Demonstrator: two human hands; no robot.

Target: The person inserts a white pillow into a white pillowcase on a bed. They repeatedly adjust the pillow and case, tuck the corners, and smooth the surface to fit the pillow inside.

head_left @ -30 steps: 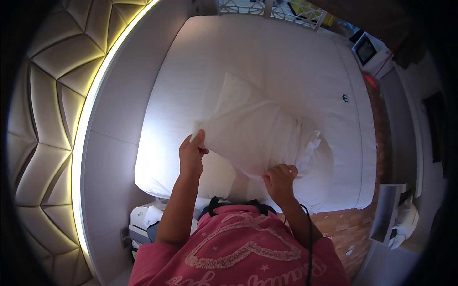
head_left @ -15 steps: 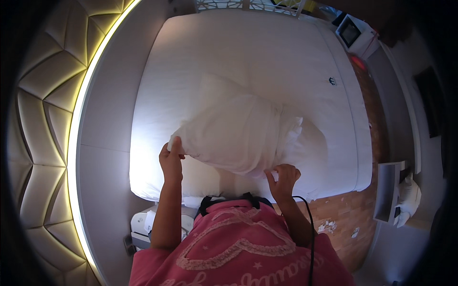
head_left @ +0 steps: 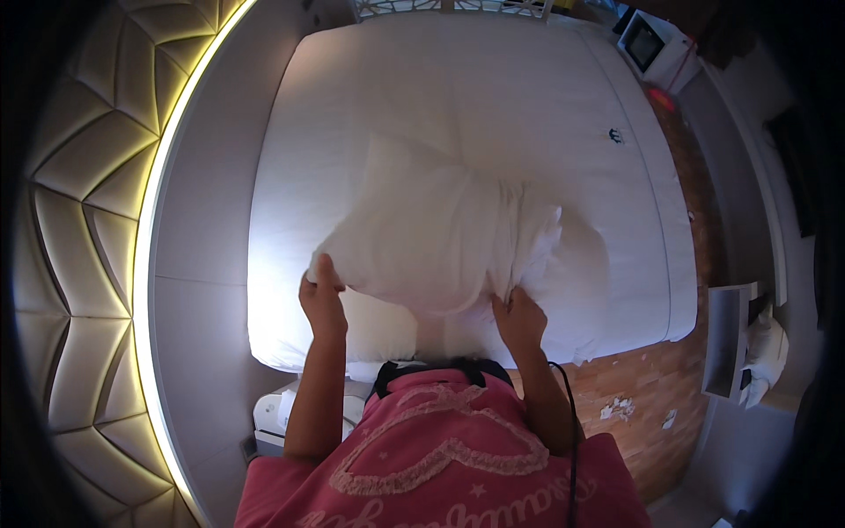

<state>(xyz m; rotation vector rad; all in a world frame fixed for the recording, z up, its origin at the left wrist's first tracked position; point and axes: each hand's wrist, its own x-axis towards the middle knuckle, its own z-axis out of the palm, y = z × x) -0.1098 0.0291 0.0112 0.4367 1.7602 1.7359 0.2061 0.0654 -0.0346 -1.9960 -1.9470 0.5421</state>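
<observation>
Right fingers [head_left: 505, 305] curled onto pillow [head_left: 414, 236] edge.

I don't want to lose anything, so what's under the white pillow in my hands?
The white bed shows around the white pillow, which the left hand and right hand hold. What lies directly under it is covered, so I can't tell.

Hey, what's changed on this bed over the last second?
The left hand has moved left, toward the light strip, drawing a corner of the white pillow with it. The right hand, looser half a second ago, now pinches the pillow's near side. The left hand's hold on that corner and the white-covered bed stayed as they were.
</observation>
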